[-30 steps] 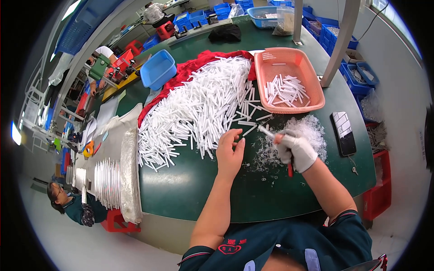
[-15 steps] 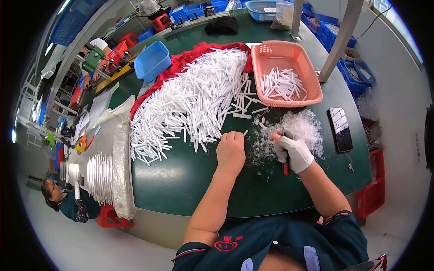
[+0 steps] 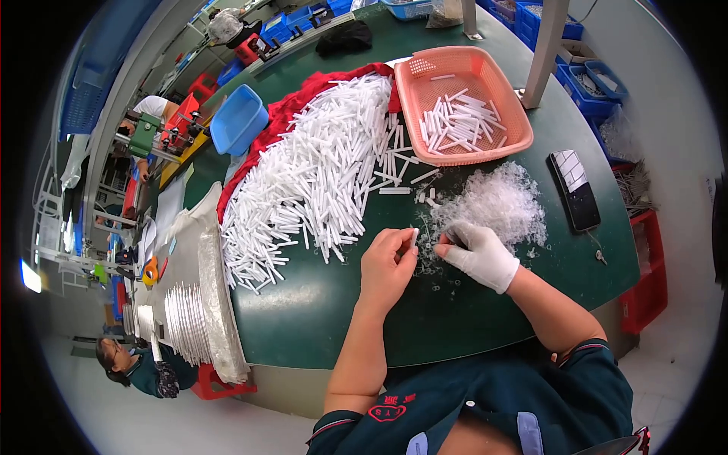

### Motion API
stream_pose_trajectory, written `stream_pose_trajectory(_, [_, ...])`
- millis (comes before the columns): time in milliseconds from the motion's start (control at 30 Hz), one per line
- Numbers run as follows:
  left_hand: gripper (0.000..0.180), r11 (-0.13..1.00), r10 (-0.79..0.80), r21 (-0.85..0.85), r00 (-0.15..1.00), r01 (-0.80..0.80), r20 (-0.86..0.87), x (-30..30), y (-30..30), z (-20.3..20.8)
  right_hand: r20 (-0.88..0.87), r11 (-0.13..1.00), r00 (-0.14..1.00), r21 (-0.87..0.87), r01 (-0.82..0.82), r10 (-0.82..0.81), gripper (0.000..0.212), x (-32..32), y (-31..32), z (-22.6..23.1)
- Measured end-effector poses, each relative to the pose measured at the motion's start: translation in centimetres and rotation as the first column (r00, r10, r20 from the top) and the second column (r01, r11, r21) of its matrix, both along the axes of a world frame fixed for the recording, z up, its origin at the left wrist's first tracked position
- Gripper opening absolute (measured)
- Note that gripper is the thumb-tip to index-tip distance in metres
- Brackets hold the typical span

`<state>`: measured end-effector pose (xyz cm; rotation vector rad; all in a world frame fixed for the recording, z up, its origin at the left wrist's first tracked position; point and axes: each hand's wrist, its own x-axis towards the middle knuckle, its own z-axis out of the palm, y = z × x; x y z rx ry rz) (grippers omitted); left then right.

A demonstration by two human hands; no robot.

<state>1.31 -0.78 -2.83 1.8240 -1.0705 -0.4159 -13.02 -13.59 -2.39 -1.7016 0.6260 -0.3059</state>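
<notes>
My bare left hand [image 3: 388, 267] is closed, with thumb and fingers pinching a short white tube [image 3: 415, 238] that sticks up from the fingertips. A little to its right, my right hand [image 3: 481, 258] wears a white glove that leaves some fingertips bare. Its fingers curl inward, and whatever they hold is hidden. Just behind the right hand lies a heap of clear, thin plastic trimmings [image 3: 500, 203], with small rings scattered about it. A large pile of white tubes [image 3: 318, 171] spreads over a red cloth [image 3: 284, 114] to the left.
A pink basket [image 3: 464, 158] holding several white tubes stands behind the trimmings. To the right lie a phone [image 3: 574, 191] and a small key [image 3: 600, 257]. A blue bin [image 3: 239, 121] sits at the back left. A co-worker [image 3: 140, 368] is at the far left, near bundled rods [image 3: 187, 322].
The whole view has shifted slightly. My left hand has turned and raised a white tube between its fingertips. My right hand has rolled over, and the red handle under it no longer shows.
</notes>
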Motion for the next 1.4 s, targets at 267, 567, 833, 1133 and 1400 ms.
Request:
stream_pose_trajectory(267, [0.039, 0.971, -0.227, -0.211, 0.71, 0.111, -0.667, 0.0, 0.5, 0.0, 0.017, 1.0, 1.0, -0.021, -0.013, 0.014, 0.022, 0.1, 0.3, 0.3])
stream_pose_trajectory(567, [0.033, 0.954, -0.212, -0.297, 0.639, -0.028, -0.739, 0.3, 0.4, 0.2, 0.014, 0.921, 0.989, 0.364, -0.142, 0.147, 0.023, 0.2, 0.3, 1.3])
stream_pose_trajectory(833, [0.019, 0.966, -0.174, -0.256, 0.678, -0.021, -0.715, 0.1, 0.5, -0.5, 0.044, 0.908, 0.999, 0.42, -0.015, -0.004, 0.02, 0.2, 0.7, 1.4])
stream_pose_trajectory(1133, [0.021, 0.981, -0.192, -0.112, 0.748, 0.157, -0.636, -0.8, 0.5, 0.5, 0.111, 0.918, 0.991, 0.394, 0.028, -0.078, 0.012, 0.1, 0.4, 1.5])
stream_pose_trajectory(1400, [0.026, 0.984, -0.156, -0.036, 0.76, 0.172, -0.631, -0.1, 0.7, 0.1, 0.053, 0.822, 0.996, 0.568, 0.034, -0.078, 0.012, -0.4, -1.2, 2.0])
